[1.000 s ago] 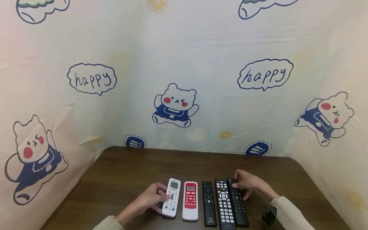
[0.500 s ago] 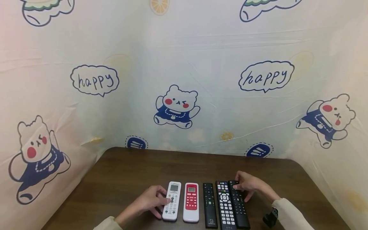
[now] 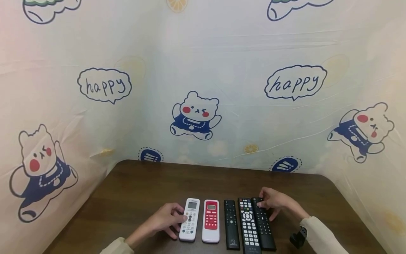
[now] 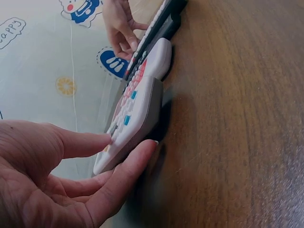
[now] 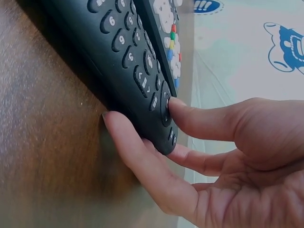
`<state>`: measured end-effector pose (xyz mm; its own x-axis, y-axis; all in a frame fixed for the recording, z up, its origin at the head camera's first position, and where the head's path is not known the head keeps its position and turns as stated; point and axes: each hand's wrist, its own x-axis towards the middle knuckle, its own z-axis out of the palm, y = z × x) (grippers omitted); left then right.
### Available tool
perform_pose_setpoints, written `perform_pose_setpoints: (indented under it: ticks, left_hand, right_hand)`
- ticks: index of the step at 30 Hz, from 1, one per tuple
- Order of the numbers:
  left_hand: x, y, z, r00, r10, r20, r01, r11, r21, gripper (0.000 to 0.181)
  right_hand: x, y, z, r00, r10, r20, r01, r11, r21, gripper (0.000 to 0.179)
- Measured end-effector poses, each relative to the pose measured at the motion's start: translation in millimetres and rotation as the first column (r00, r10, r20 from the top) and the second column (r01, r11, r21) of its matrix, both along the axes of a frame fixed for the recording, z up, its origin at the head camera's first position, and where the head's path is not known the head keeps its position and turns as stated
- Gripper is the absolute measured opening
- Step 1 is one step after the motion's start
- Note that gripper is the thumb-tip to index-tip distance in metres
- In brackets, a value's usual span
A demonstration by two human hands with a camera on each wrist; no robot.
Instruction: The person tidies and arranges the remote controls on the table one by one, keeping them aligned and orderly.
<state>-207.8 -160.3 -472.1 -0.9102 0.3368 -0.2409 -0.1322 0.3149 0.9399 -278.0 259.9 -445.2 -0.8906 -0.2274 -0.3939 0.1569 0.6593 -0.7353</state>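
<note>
In the head view, my left hand (image 3: 166, 218) holds a white remote control (image 3: 189, 229) at the left end of a row. The left wrist view shows the thumb (image 4: 85, 144) on its button face and the fingers along its side and underside. At the row's right end my right hand (image 3: 276, 202) pinches a black remote control (image 3: 267, 238) near its far end. In the right wrist view its thumb (image 5: 204, 122) presses on the button face, and a finger lies along the edge near the tabletop. The palm sides facing down are hidden in the head view.
Between the hands lie a white remote with a red face (image 3: 210, 237), a slim black remote (image 3: 232, 233) and a black remote with white buttons (image 3: 244, 237), which lies against the rightmost one. All are on a brown wooden table (image 3: 142, 183). A printed curtain (image 3: 234, 70) surrounds its back and sides.
Both hands keep their hold on the same remotes, and the row stays in place. Only the head view shifts slightly.
</note>
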Motion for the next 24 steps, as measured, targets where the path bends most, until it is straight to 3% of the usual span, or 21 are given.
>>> perform_pose_setpoints:
  ticks: [10,13,15,17,19,21,24]
  left_hand:
    - [-5.3,-5.0,-4.0,1.0,0.013,-0.016,-0.013,0.999,-0.036,0.041]
    - [-9.2,-7.0,0.7,0.998,0.032,-0.046,-0.036,0.995,-0.088,0.041]
    - [-13.3,-8.5,5.6,0.995,0.056,-0.085,-0.069,0.985,-0.16,0.041]
    - [-18.3,-10.3,10.3,0.987,0.084,-0.135,-0.116,0.961,-0.251,0.04]
    - [-23.3,-11.8,14.2,0.977,0.101,-0.19,-0.159,0.933,-0.324,0.039]
    - [-28.0,-14.0,17.2,0.966,0.104,-0.237,-0.19,0.907,-0.376,0.037]
    - [-35.1,-17.5,17.3,0.938,0.089,-0.336,-0.229,0.886,-0.403,0.034]
  right_hand:
    - [0.4,7.4,-2.7,0.998,0.017,0.061,-0.014,0.999,-0.051,0.023]
    - [-5.3,13.0,-6.5,0.997,0.042,0.062,-0.04,0.999,-0.037,0.027]
    - [-16.8,23.9,-15.9,0.993,0.102,0.055,-0.102,0.995,-0.002,0.032]
    - [-30.3,37.0,-30.7,0.989,0.149,0.015,-0.149,0.988,0.05,0.042]
    - [-31.5,37.1,-30.1,0.987,0.155,-0.043,-0.149,0.983,0.11,0.043]
    - [-23.6,29.0,-20.0,0.981,0.132,-0.141,-0.106,0.979,0.175,0.044]
    - [-7.6,12.2,3.0,0.952,0.114,-0.284,-0.055,0.977,0.207,0.046]
